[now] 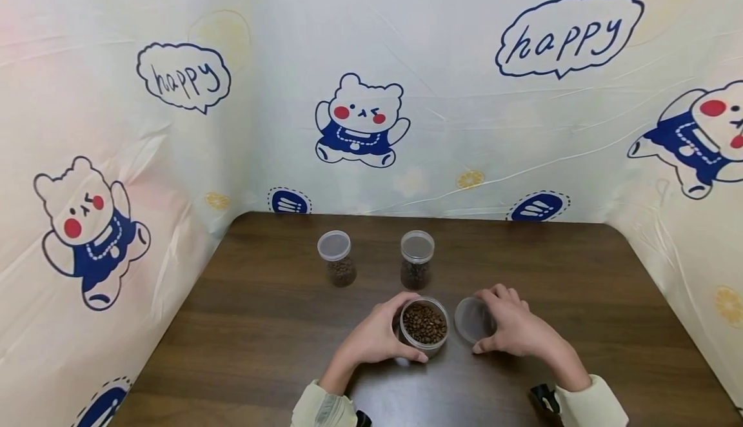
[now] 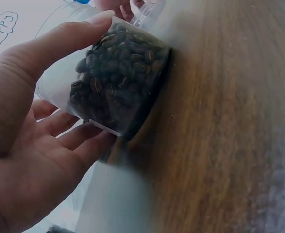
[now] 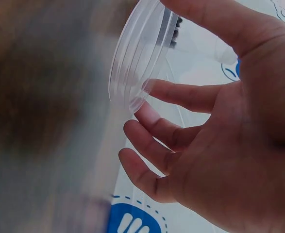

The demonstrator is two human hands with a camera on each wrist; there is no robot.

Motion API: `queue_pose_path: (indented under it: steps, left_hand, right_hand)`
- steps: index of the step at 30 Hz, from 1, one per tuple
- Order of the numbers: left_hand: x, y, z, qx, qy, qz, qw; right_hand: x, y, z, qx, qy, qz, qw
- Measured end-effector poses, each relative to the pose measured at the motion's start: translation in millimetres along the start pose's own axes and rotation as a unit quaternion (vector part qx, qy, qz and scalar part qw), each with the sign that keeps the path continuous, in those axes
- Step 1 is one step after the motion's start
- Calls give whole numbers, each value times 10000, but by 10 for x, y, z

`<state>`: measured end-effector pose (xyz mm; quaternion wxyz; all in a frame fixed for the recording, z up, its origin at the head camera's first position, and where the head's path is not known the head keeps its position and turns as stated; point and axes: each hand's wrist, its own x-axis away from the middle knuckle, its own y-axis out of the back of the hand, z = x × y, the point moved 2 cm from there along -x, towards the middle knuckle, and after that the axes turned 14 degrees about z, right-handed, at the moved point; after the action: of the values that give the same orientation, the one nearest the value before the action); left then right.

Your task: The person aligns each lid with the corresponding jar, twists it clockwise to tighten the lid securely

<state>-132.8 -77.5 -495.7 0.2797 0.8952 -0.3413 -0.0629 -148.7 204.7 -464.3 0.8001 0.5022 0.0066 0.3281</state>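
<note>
An uncapped clear jar of roasted coffee beans (image 1: 425,324) stands on the table in the head view. My left hand (image 1: 380,335) grips it from the left, thumb on the near side and fingers round the far side. In the left wrist view the dark beans (image 2: 118,73) show through the jar wall. Just right of the jar is a clear round lid (image 1: 471,320). My right hand (image 1: 513,327) holds this lid by its rim between thumb and fingers. Whether the lid touches the table, I cannot tell.
Two capped jars with dark contents stand farther back on the brown wooden table (image 1: 261,337): a left jar (image 1: 336,259) and a right jar (image 1: 416,259), the latter just behind the uncapped one. A printed curtain (image 1: 453,124) surrounds the table's back and sides.
</note>
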Motion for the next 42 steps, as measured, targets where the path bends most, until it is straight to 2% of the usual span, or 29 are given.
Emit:
queue_pose_path:
  steps: [5, 10, 22, 32, 42]
  left_hand:
    - [13, -4, 41, 102, 47, -34, 9999]
    - [13, 24, 43, 170, 103, 84, 9998]
    - [8, 78, 43, 28, 277, 464, 9985]
    - [6, 79, 55, 89, 304, 531, 9981]
    - [-12, 92, 49, 172, 339, 589, 9975]
  right_hand:
    - [-33, -86, 6, -82, -58, 157, 9998]
    - [-42, -144, 20, -24, -64, 166, 9998]
    - [-66, -189, 17, -104, -186, 270, 9994]
    - [-9, -162, -23, -129, -173, 296, 9993]
    - [-6, -139, -74, 21, -65, 10, 10000]
